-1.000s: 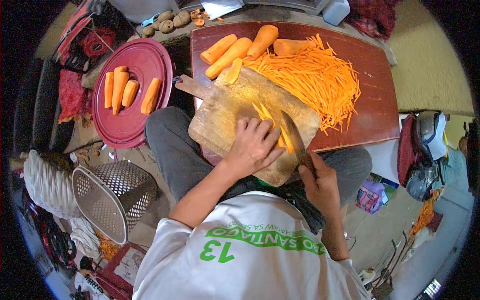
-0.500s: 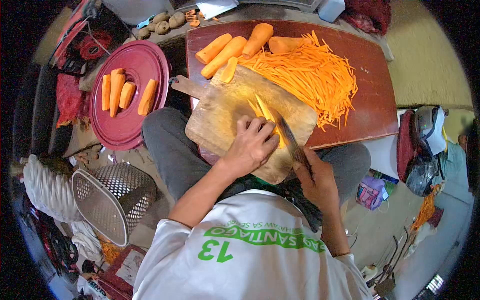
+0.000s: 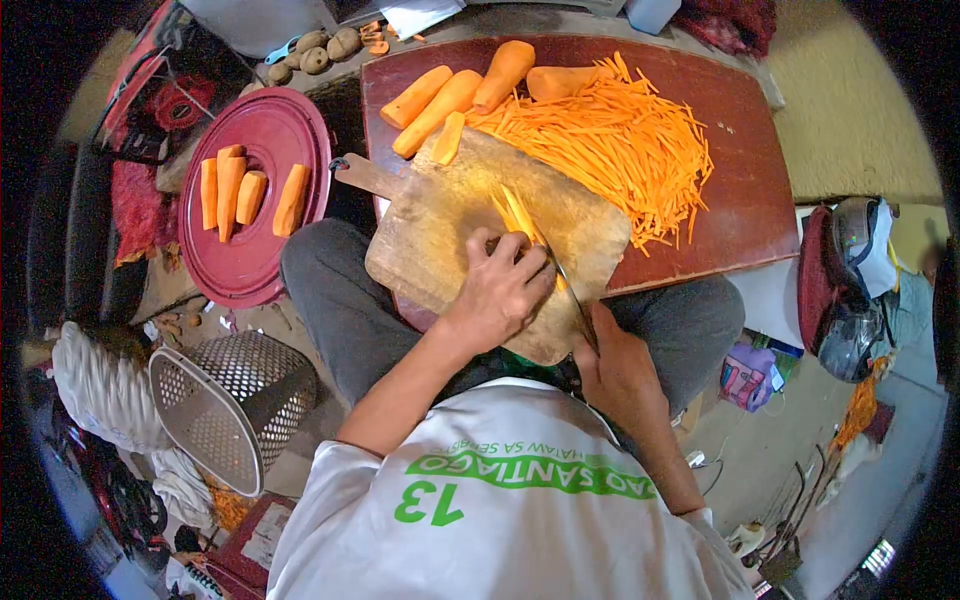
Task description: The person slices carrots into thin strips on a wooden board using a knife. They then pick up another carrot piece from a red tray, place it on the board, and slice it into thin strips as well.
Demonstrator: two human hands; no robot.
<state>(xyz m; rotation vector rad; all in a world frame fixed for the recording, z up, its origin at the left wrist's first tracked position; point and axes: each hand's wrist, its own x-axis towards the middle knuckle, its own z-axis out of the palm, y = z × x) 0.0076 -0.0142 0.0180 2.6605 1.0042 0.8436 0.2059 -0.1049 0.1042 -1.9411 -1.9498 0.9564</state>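
On the wooden cutting board (image 3: 430, 230), my left hand (image 3: 502, 285) presses down with curled fingers on carrot slices (image 3: 517, 213), whose tips stick out beyond the knuckles. My right hand (image 3: 618, 362) is closed around the handle of a knife (image 3: 572, 290). Its blade stands on edge against the right side of the slices, close to my left fingertips. A single carrot piece (image 3: 448, 138) lies on the board's upper edge. Behind the board spreads a large pile of carrot strips (image 3: 630, 150), with whole peeled carrots (image 3: 436, 112) to its left.
The board overlaps a dark red table (image 3: 750, 190) and my lap. To the left, a round red lid (image 3: 265, 265) holds several peeled carrots (image 3: 229, 190). A perforated basket (image 3: 235, 400) lies tipped on the floor. Brown root vegetables (image 3: 315, 60) sit beyond the table; helmets (image 3: 848, 350) are at right.
The knife blade has shifted left and turned more upright against the carrot slices. My right hand has moved slightly down and left. My left hand keeps its hold.
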